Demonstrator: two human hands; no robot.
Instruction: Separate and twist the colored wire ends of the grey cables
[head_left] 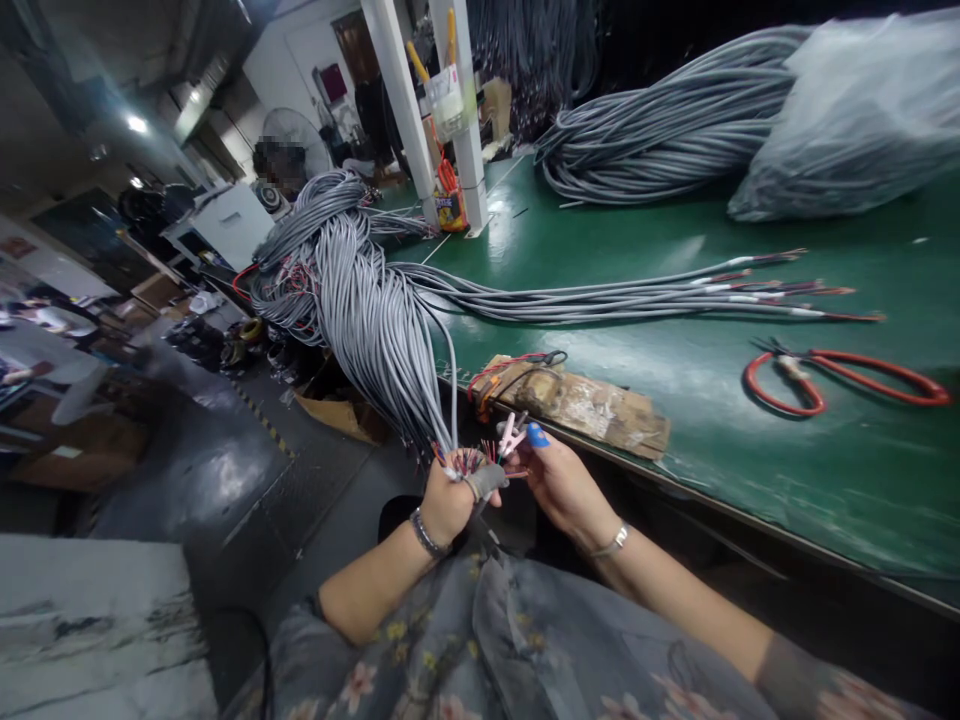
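My left hand (450, 500) is closed around the end of a grey cable (452, 400), whose thin coloured wires (472, 460) fan out above the fist; a grey cover sits on one finger. My right hand (559, 480) is closed on a small pink tool (511, 434) held at those wire ends, with a blue cap on the thumb tip. Both hands are in front of my lap, just off the edge of the green table (675, 390). The cable runs up into a big hanging bundle of grey cables (367, 300).
Several finished cables (637, 295) lie stretched across the table. Red-handled scissors (825, 380) lie at the right. A taped cardboard block (585, 400) sits at the table edge. More cable coils (675, 130) and a plastic bag (855, 120) lie behind. A person sits far left.
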